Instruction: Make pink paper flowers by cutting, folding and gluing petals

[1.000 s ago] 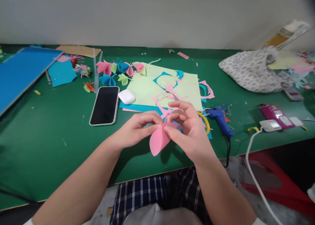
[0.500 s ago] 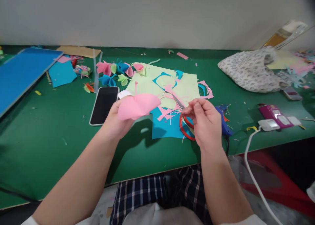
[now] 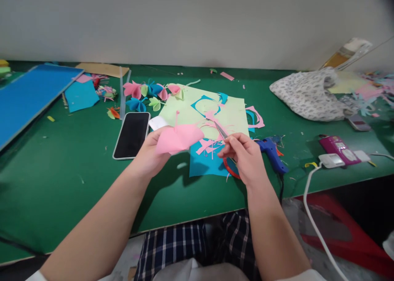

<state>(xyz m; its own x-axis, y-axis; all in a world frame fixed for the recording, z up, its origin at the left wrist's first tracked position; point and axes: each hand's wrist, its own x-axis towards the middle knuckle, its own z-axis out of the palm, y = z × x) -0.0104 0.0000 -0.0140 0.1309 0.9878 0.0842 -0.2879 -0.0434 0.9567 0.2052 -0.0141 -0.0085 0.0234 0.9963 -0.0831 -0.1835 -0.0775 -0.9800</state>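
My left hand (image 3: 154,156) is closed on a folded pink paper piece (image 3: 178,139), held above the table. A thin pink strip with a small curled tip (image 3: 177,116) rises from its far edge. To the right, my right hand (image 3: 244,154) has its thumb and forefinger pinched together; whatever is between them is too small or hidden to tell. Under and beside those fingers are scissors (image 3: 221,130), blades pointing away and to the left, red handles partly covered by the hand. Pink scraps (image 3: 209,146) lie on a blue paper sheet (image 3: 200,166) and a pale green sheet (image 3: 230,104).
Several paper flowers (image 3: 137,104) sit behind a phone (image 3: 131,135) at left. A blue glue gun (image 3: 275,156) lies right of my right hand. Farther right are a patterned cloth bag (image 3: 303,94), a purple device (image 3: 338,149) and a white cable (image 3: 310,207). A blue board (image 3: 33,96) lies far left.
My right hand has moved left and slightly down, now covering more of the scissors' handles and uncovering the glue gun. The pink paper has shifted slightly right and down. The camera view has shifted a little.
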